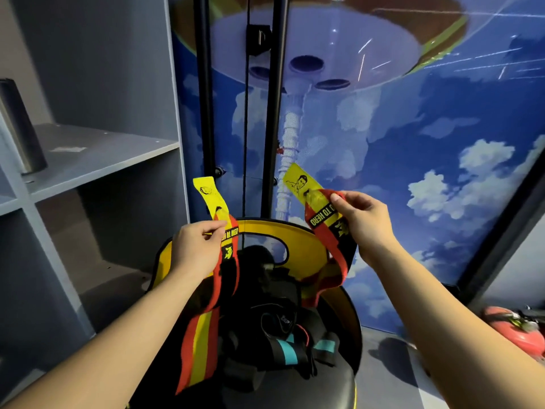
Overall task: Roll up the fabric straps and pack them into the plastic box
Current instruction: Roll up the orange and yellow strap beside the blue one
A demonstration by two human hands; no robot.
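One red-and-yellow strap (203, 335) is pinched by the left hand (196, 249), another strap (330, 231) by the right hand (365, 222). One should be laid down so the other can be rolled tightly from its yellow tab.

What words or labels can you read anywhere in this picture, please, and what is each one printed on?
"O TO HERO": black label on the strap pinched by the right hand; its first letters are hidden by the thumb.
Mirrored print on the strap held in the left hand: seen from behind, too blurred to read surely.
Drawings on both yellow tabs: no readable words.
Sticker on the shelf: too blurred.
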